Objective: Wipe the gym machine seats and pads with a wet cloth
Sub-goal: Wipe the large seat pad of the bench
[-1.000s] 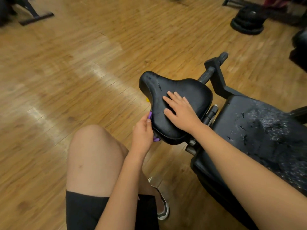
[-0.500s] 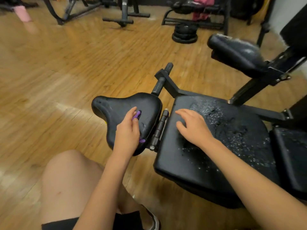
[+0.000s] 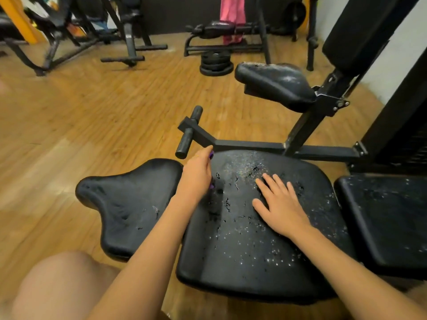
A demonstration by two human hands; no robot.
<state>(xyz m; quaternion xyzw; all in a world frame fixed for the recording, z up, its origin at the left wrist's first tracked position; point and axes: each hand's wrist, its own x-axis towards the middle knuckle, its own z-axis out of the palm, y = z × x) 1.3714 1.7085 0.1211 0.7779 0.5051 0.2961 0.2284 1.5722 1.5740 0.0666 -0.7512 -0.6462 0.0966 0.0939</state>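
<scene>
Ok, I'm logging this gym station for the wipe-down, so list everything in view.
seat pad: one, black, cracked, centre
saddle-shaped pad: one, black, left of seat pad
flat pad: one, black, right of seat pad
raised pad: one, black, upper right
handle bar: one, black, behind seat pad
weight plates: one stack, black, far floor
hanging fabric: one, pink, far back
cloth: one, purple, mostly hidden in left hand
left hand: one, gripping cloth at seat pad's left edge
right hand: one, flat on seat pad

The seat pad's (image 3: 242, 257) near half lies free; the frame bar (image 3: 249, 144) walls its far edge.
</scene>
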